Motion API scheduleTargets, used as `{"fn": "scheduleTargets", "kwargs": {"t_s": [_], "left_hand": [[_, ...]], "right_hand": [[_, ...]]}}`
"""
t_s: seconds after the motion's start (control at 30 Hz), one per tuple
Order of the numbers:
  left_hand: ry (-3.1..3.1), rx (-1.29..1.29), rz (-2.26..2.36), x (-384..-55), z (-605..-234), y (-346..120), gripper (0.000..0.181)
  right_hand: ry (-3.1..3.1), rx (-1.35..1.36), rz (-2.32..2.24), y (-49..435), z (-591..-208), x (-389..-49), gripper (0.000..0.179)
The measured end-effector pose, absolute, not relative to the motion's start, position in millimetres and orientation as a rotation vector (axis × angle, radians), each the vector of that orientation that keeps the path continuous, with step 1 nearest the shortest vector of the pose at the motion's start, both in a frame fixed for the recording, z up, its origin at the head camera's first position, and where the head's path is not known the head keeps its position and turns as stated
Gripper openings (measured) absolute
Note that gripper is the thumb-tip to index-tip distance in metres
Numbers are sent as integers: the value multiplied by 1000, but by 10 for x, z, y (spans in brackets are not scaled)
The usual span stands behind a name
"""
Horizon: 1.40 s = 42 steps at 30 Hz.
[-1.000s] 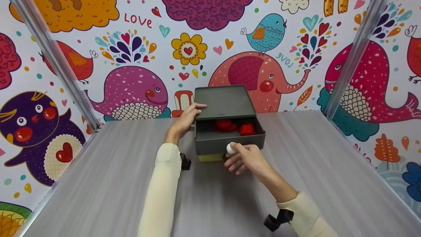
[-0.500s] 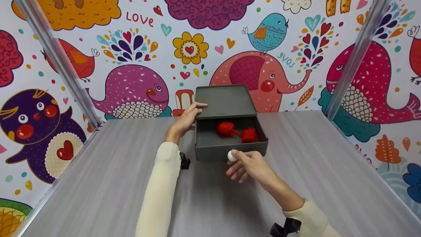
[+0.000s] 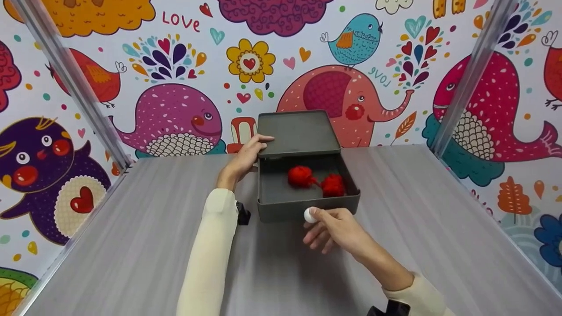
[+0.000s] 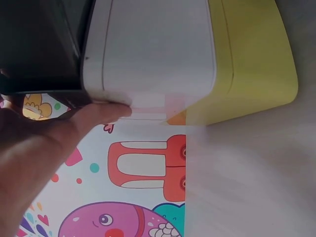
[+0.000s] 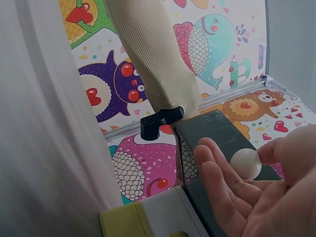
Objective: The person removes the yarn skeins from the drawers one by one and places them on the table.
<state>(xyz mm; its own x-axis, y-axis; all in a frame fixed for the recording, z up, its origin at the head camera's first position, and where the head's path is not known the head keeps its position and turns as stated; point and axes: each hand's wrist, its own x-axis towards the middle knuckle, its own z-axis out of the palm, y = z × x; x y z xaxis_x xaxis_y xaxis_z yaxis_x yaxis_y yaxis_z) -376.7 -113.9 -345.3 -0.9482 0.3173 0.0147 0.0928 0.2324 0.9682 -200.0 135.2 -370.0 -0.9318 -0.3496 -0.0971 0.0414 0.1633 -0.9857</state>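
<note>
A small drawer cabinet with a dark grey top stands at the back of the table. Its left upper edge is held by my left hand, fingertips on the top and thumb against the side. The grey top drawer is pulled well out toward me. Inside it lie two fluffy red balls, joined by a short strand. My right hand pinches the drawer's round white knob, its other fingers loosely bent below. Under the grey tier, a white drawer and a yellow drawer appear in the left wrist view.
A grey, wood-grained tabletop surrounds the cabinet. Behind it rises a wall printed with cartoon animals, framed by metal posts at both sides. Black wrist mounts sit on the cream sleeves.
The grey drawer has slid farther out toward me with my right hand on its knob. More of the red balls shows now. The left hand keeps its place on the cabinet.
</note>
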Motion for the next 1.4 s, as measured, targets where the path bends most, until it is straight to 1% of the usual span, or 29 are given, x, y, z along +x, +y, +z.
{"fn": "scheduleTargets", "kwargs": {"t_s": [0.5,0.83,1.07,1.27,1.4], "left_hand": [[2311,400,1814,-3749,-3442,-1142,40],[2297,402,1811,-3763,-3455,-1137,40],[2292,414,1810,-3767,-3450,-1131,41],[2292,403,1812,-3759,-3458,-1127,41],[2307,397,1814,-3751,-3441,-1137,40]], "right_hand": [[2109,-315,-1796,1378,-3728,-1851,45],[2197,-337,-1687,1415,-3753,-1854,47],[2283,-432,-1506,1540,-3611,-1870,50],[2432,-535,-1362,1659,-3373,-1899,38],[2508,-559,-1311,1683,-3205,-1917,34]]}}
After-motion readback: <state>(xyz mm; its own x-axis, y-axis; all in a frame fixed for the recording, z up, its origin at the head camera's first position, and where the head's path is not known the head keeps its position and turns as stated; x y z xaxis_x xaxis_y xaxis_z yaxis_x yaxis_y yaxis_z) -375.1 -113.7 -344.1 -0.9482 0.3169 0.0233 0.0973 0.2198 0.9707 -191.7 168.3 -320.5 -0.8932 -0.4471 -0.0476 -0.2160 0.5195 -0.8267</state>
